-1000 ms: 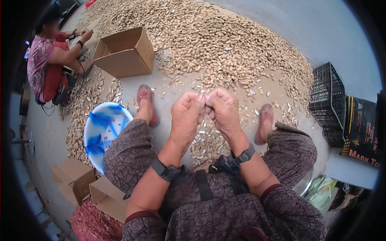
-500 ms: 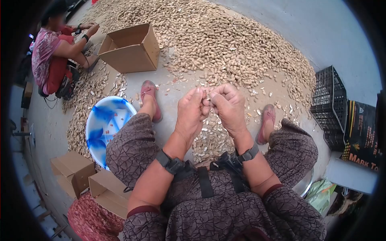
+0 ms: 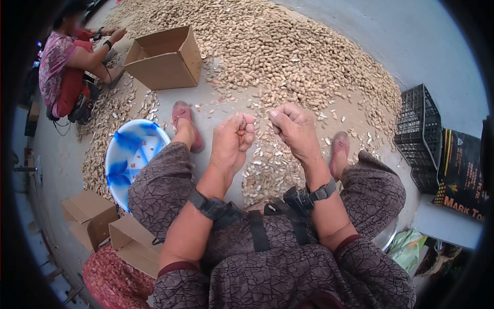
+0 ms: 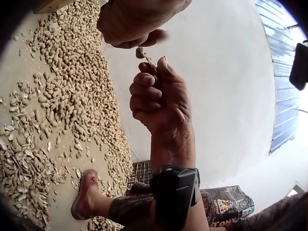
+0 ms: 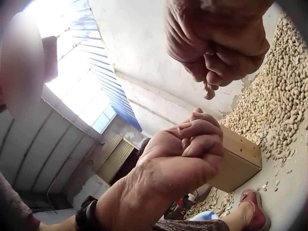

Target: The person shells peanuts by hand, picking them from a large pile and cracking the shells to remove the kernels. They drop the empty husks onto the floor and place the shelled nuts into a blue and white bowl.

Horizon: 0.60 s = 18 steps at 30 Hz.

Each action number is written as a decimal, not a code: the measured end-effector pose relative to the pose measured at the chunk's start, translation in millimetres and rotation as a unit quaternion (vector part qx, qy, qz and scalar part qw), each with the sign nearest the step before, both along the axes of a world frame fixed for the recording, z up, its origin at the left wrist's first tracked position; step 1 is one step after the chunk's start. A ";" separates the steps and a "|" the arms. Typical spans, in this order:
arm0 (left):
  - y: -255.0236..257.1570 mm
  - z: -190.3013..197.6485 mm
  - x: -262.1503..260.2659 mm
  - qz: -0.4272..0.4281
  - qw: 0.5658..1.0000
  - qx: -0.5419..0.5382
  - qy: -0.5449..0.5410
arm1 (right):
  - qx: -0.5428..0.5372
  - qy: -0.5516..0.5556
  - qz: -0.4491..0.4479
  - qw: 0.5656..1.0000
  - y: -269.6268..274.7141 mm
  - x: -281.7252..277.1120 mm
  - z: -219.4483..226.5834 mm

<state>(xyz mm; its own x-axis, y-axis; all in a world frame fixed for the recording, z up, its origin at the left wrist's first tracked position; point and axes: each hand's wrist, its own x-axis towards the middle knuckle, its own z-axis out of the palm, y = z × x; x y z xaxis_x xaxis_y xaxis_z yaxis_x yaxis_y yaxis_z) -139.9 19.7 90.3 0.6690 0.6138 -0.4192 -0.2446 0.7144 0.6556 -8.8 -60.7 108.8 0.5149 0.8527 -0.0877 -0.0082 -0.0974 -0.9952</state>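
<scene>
Near the centre of the head view, the person's left hand (image 3: 230,143) has its fingers curled inward round a reddish peanut kernel (image 3: 241,133), while the right hand (image 3: 297,131), just apart, pinches a small peanut piece (image 5: 209,91) between thumb and bent fingers. If the left fingers loosen to grasp anything else, the kernel could slip through the gaps and be lost among the split shells (image 3: 267,180) at lower centre. A weak pinch could likewise drop the piece, and hard squeezing could bruise or split a kernel. The blue-and-white basin (image 3: 118,177) at left, holding scattered kernels, sits beyond the knee, so a short toss might miss it; clinging shell bits could also fall in. At the right edge, the black bag (image 3: 464,172) reads "MARK To", cut off; the left wrist view appears to show "TONY". Its smaller lettering is illegible.
</scene>
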 end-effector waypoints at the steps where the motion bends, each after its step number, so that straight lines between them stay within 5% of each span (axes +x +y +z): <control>1: 1.3 -0.2 -2.0 0.020 1.000 -0.014 0.003 | -0.002 0.000 -0.001 1.000 -1.5 4.3 0.3; 7: 0.9 8.3 -3.9 -0.007 0.999 -0.027 -0.043 | -0.131 0.145 0.031 0.980 -4.2 13.7 -1.0; 12: -2.9 12.9 -4.8 -0.047 0.997 -0.003 -0.068 | -0.051 0.216 0.092 0.971 -8.1 19.4 -8.4; 18: -10.7 22.9 -0.2 -0.085 0.987 0.129 0.038 | -0.027 0.247 0.114 0.962 -11.8 27.9 -8.9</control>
<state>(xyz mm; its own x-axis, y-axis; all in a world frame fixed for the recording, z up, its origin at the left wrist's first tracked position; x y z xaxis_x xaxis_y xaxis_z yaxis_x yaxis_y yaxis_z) -140.0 9.0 113.3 0.7439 0.5886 -0.3164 -0.0796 0.5482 0.8326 19.1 -72.5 99.9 0.1995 0.9258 -0.3211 -0.4504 -0.2044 -0.8691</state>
